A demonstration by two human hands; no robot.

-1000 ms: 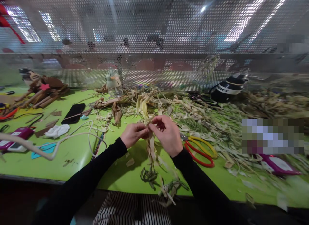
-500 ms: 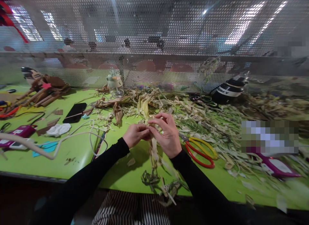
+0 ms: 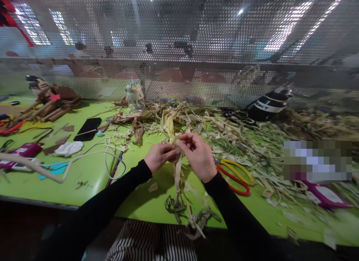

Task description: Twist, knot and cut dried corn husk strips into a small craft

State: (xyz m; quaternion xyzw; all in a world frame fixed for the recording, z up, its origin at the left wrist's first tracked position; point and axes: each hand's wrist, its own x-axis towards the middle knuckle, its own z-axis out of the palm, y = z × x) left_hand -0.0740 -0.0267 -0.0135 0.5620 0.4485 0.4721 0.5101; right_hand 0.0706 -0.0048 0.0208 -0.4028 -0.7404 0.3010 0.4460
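My left hand (image 3: 159, 156) pinches a pale dried corn husk (image 3: 177, 173) between thumb and fingertips. Close against it, my right hand (image 3: 199, 156) grips the same husk, its fingers curled and the fingertips meeting those of the left. Below the hands the strip hangs toward knotted, greenish husk pieces (image 3: 175, 205) at the table's front edge. Beyond the fingertips lies a yellowish husk (image 3: 170, 125); whether it joins the held strip, I cannot tell. Scissors (image 3: 238, 175) with one yellow and one red handle rest beside my right wrist, their blades mostly hidden.
Loose husk shreds (image 3: 232, 141) cover the green table (image 3: 95, 190) at centre and right. Behind stand a clear bottle (image 3: 135, 98), a tilted black bottle (image 3: 267, 106) and a perforated metal screen (image 3: 179, 29). Leftward are a black phone (image 3: 88, 128), crumpled tissue (image 3: 68, 149) and a white cable (image 3: 67, 171).
My right hand has shifted slightly right and down, and its raised fingers have curled in toward the thumb. My left hand keeps its pinch almost in place.
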